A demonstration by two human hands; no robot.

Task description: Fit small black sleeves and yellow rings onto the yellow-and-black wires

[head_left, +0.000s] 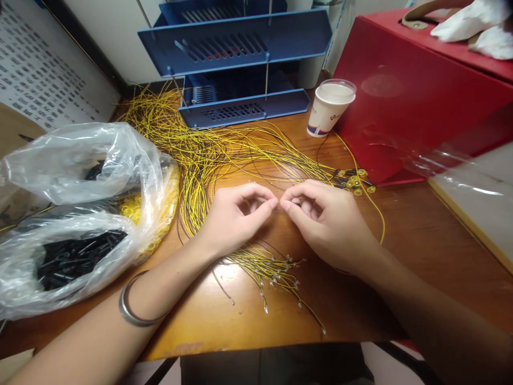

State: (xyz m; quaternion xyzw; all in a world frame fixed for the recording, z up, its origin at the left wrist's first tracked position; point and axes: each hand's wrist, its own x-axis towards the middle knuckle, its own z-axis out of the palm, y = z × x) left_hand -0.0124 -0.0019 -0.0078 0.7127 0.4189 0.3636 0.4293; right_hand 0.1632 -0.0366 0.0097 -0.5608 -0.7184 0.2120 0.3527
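Observation:
My left hand (244, 214) and my right hand (320, 216) meet nearly fingertip to fingertip above the wooden table (340, 305). Each is closed in a pinch of thumb and forefinger. Something thin seems to lie between the tips, too small to name. A dark bit shows within my right hand's curled fingers. Yellow and black wires (196, 171) run behind and under my left hand. Nearer the table's front edge, wire ends with small clear tips (276, 272) fan out. Beyond my right hand are wires with round yellow pieces (355, 182).
Clear plastic bags (148, 214) with black tubes (76, 256) and yellow rings (132, 207) sit at left. A blue rack (244, 107) stands at the back, beside a paper cup (328, 109). A large red box (417, 96) occupies the back right.

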